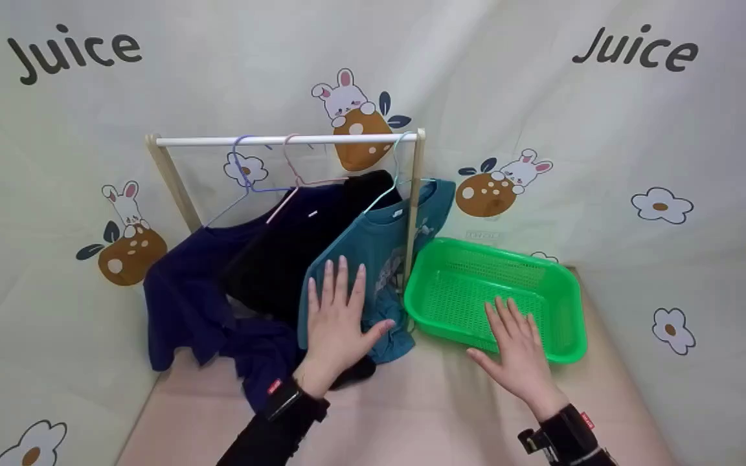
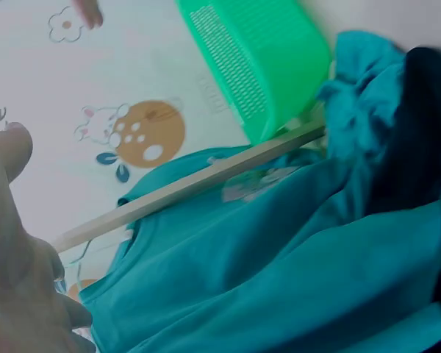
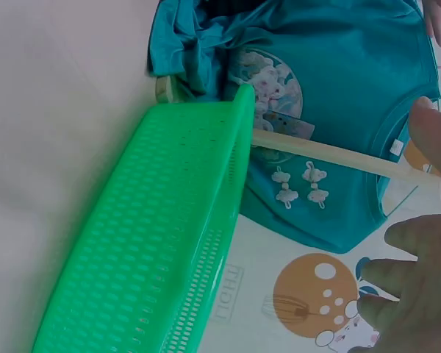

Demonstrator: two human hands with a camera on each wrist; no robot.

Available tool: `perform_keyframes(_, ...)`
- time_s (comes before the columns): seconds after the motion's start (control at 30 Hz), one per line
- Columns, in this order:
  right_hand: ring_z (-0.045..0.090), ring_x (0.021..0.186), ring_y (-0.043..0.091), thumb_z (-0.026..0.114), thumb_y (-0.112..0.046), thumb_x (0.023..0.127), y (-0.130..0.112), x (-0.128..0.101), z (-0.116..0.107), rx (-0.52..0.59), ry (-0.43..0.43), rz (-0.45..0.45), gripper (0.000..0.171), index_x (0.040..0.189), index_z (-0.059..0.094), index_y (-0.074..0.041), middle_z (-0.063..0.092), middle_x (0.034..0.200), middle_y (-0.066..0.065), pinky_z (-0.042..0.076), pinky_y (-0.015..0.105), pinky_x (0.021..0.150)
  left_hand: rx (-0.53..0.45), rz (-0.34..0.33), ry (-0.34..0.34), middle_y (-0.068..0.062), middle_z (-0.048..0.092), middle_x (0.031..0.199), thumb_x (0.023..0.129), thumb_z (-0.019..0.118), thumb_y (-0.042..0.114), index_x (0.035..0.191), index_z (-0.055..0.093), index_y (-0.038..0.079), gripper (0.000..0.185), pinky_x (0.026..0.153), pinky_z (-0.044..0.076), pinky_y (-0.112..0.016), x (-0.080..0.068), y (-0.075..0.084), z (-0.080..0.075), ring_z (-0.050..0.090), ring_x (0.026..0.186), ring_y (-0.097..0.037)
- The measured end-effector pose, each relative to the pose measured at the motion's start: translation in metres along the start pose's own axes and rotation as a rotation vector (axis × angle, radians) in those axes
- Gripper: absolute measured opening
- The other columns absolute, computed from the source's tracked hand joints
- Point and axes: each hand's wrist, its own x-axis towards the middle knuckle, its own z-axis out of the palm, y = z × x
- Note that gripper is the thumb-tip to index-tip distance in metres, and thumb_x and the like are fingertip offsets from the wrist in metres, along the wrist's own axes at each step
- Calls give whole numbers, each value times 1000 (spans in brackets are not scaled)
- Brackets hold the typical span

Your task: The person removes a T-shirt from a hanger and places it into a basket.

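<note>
Printed cloth (image 1: 612, 149) behind you. Rack post (image 1: 414, 213) crosses in front of the teal shirt (image 1: 347, 239), so watch it; green basket (image 1: 467, 291) sits just right of it. Black shirt (image 1: 282, 249) and navy shirt (image 1: 182, 278) hang left of the teal one, all on hangers. Your left hand (image 1: 337, 327): fingers extended, slightly spread, before the teal shirt, contact unclear. Your right hand (image 1: 520, 356): fingers extended, thumb out, over the basket's near rim. Both grip nothing.
</note>
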Motion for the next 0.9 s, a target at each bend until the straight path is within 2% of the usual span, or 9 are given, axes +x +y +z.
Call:
perform_keyframes(0.13,30,141,43,79,-40,82,3,3,4,10,50,-6,88,148,40,2,39,150,25,18,62,111,-18,18,60,-19,14,162,89,48,73,158,23,9,97,116,4,-59,16,1,-8,4,150,-37)
perform_keyframes(0.27,36,137,42,79,-36,83,5,6,11,30,80,4,84,146,41,5,43,147,26,20,59,112,-49,36,117,-20,20,161,90,55,67,156,27,6,94,116,8,-57,33,3,-14,8,149,-38)
perform_keyframes(0.4,40,134,44,78,-34,85,4,6,21,65,89,21,81,146,41,6,46,144,26,25,59,110,-80,55,139,-21,25,159,91,57,63,154,29,3,91,116,11,-56,50,7,-17,13,149,-38)
perform_keyframes(0.6,45,129,46,76,-31,86,2,3,35,113,96,58,77,145,42,4,50,140,25,31,62,105,-134,61,95,-21,29,157,95,60,52,154,27,1,84,117,11,-53,81,15,-26,18,148,-36)
perform_keyframes(0.77,45,128,45,75,-30,87,0,1,47,131,77,80,73,144,43,5,51,139,25,29,61,108,-153,24,22,-21,27,158,99,53,50,155,24,1,80,118,12,-49,106,17,-33,17,148,-34)
perform_keyframes(0.9,46,128,45,74,-29,88,-4,-3,56,147,66,85,71,142,45,6,52,137,27,28,59,109,-176,-4,2,-21,31,156,101,53,45,155,23,0,77,118,17,-46,123,17,-36,23,146,-34)
